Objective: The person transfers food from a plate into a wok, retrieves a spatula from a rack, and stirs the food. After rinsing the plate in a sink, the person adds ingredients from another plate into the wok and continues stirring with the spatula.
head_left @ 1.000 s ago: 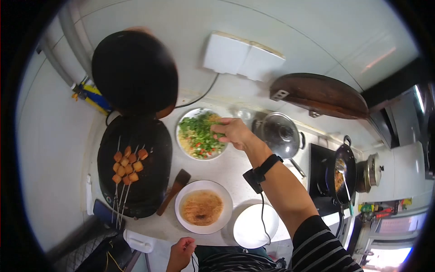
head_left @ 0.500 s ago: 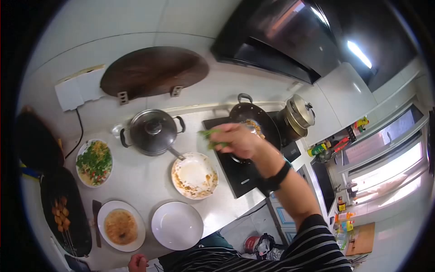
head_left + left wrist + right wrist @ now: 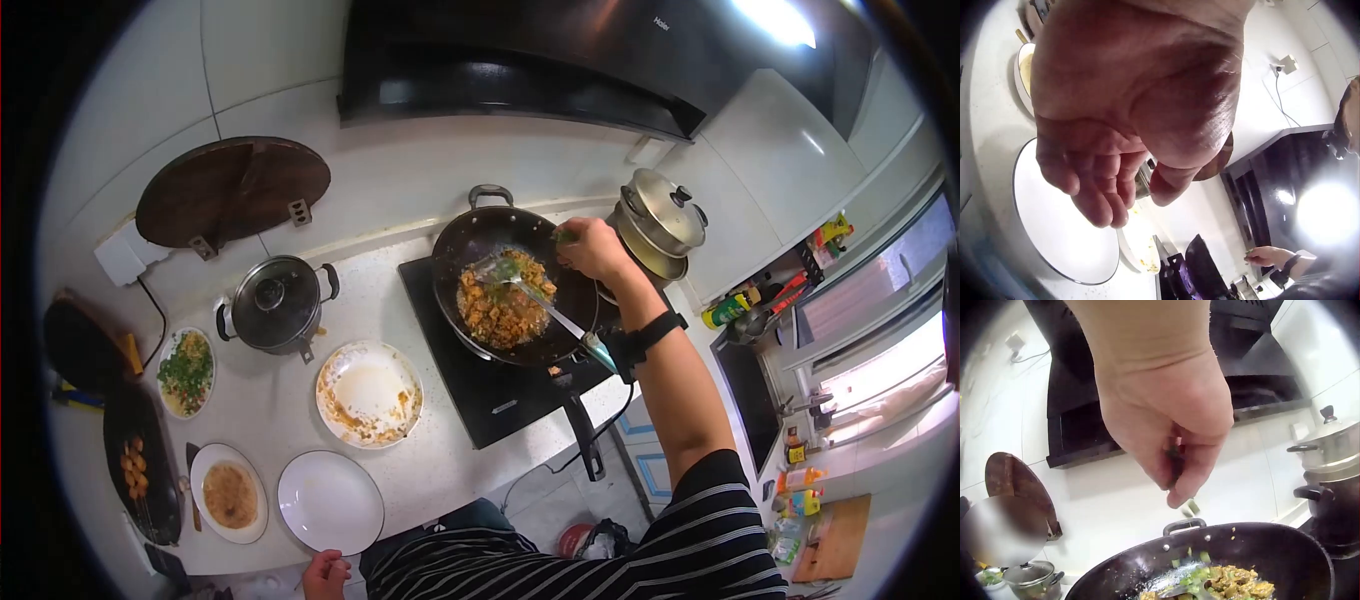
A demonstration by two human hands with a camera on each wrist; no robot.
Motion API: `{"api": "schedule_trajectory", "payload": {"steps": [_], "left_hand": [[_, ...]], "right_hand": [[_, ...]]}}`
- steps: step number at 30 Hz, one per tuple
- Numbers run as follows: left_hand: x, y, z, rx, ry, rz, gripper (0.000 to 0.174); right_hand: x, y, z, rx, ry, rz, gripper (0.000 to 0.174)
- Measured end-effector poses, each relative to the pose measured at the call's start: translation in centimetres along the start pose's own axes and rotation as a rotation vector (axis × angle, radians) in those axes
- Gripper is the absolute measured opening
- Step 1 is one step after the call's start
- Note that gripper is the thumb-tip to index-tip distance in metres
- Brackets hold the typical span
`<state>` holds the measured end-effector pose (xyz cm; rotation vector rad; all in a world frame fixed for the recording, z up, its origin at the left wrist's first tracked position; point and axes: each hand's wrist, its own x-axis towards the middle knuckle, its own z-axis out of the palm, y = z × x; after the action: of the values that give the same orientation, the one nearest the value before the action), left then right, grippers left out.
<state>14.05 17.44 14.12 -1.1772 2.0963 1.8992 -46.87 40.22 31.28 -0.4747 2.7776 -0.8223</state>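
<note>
My right hand (image 3: pixel 592 248) is over the right side of the dark wok (image 3: pixel 450 240), pinching chopped greens (image 3: pixel 1175 464). In the right wrist view, green bits fall from its fingertips onto the browned food (image 3: pixel 500 318). A metal spatula (image 3: pixel 560 318) rests in the wok, its head in the food. My left hand (image 3: pixel 327 575) hangs at the counter's front edge near an empty white plate (image 3: pixel 330 502); in the left wrist view its fingers are loosely curled and hold nothing.
A stained plate (image 3: pixel 369 395), lidded pot (image 3: pixel 270 305), plate of chopped greens (image 3: pixel 187 373) and plate with brown contents (image 3: pixel 229 494) stand left of the stove (image 3: pixel 468 405). A pan handle (image 3: pixel 583 435) juts over the front edge. Stacked steamer pots (image 3: pixel 660 215) stand at right.
My right hand has moved rightward from the plate of greens to above the wok, carrying greens, some of which now fall. The head view has swung right. My left hand remains low at the counter's front.
</note>
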Motion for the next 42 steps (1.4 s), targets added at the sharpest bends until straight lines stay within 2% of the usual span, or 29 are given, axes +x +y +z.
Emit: {"api": "schedule_trajectory", "payload": {"steps": [3, 6, 9, 12, 13, 16, 18, 19, 20, 21, 22, 24, 26, 30, 32, 34, 36, 38, 40, 41, 42], "left_hand": [[-0.5, 0.4, 0.8, -0.029, -0.008, -0.028, 0.034], [-0.7, 1.6, 0.4, 0.013, -0.021, -0.047, 0.034], [-0.9, 1.2, -0.9, 0.013, -0.013, -0.038, 0.035], [-1.3, 1.1, -2.5, 0.027, 0.005, -0.016, 0.035], [-1.5, 0.9, -3.2, 0.04, 0.011, -0.009, 0.035], [-1.5, -1.8, -5.1, -0.039, 0.048, -0.024, 0.033], [-0.8, -3.8, -5.9, -0.209, 0.083, -0.092, 0.023], [-0.8, -4.6, -6.6, -0.193, 0.092, -0.086, 0.025], [-0.8, -5.0, -7.4, -0.177, 0.099, -0.077, 0.028], [-1.0, -4.7, -8.3, -0.165, 0.105, -0.064, 0.029], [-1.2, -4.7, -9.4, -0.149, 0.098, -0.046, 0.03], [-1.6, -6.5, -11.5, -0.204, 0.135, -0.095, 0.03], [-1.6, -7.8, -13.2, -0.237, 0.162, -0.13, 0.03], [-1.9, -10.6, -15.6, -0.269, 0.223, -0.203, 0.032], [-1.9, -12.0, -16.4, -0.285, 0.222, -0.241, 0.033], [-1.9, -13.4, -17.0, -0.29, 0.202, -0.274, 0.035], [-2.2, -14.1, -17.4, -0.316, 0.224, -0.268, 0.035], [-2.8, -14.4, -17.9, -0.319, 0.236, -0.26, 0.033], [-3.5, -14.7, -18.6, -0.301, 0.242, -0.252, 0.029], [-3.8, -14.1, -19.4, -0.367, 0.252, -0.33, 0.031], [-3.9, -15.1, -19.3, -0.337, 0.262, -0.278, 0.031]], "right_hand": [[-1.1, -1.4, -1.2, 0.103, 0.071, 0.026, 0.033], [-0.7, -1.3, -0.7, -0.044, 0.096, 0.021, 0.037], [-0.2, -0.2, 0.3, -0.253, 0.024, -0.06, 0.041], [-1.6, -2.2, 0.1, -0.365, 0.1, -0.048, 0.043], [-2.8, -4.4, -0.2, -0.218, 0.068, 0.02, 0.041], [-3.9, -7.6, 0.9, -0.318, 0.064, -0.051, 0.029], [-4.5, -8.9, 2.8, -0.418, 0.044, -0.236, 0.026], [-6.0, -11.1, 4.2, -0.499, 0.094, -0.355, 0.024], [-7.7, -14.6, 5.1, -0.418, -0.031, -0.239, 0.023], [-6.7, -14.2, 6.4, -0.439, -0.015, -0.359, 0.024], [-6.4, -15.4, 7.9, -0.389, 0.039, -0.387, 0.023], [-6.3, -18.0, 10.1, -0.51, 0.126, -0.5, 0.02], [-7.7, -22.7, 12.7, -0.485, -0.057, -0.399, 0.02], [-11.5, -31.8, 22.1, -0.183, -0.424, -0.604, 0.03], [-12.8, -36.0, 28.0, -0.112, -0.645, -0.556, 0.04], [-12.1, -38.2, 35.1, -0.225, -0.721, -0.713, 0.046], [-11.9, -40.9, 41.2, -0.391, -0.768, -0.746, 0.052], [-11.9, -43.1, 46.1, -0.56, -0.77, -0.743, 0.055], [-11.5, -43.8, 50.5, -0.61, -0.731, -0.659, 0.061], [-11.8, -44.3, 51.9, -0.634, -0.712, -0.618, 0.065], [-12.1, -44.6, 53.1, -0.642, -0.714, -0.563, 0.068]]}}
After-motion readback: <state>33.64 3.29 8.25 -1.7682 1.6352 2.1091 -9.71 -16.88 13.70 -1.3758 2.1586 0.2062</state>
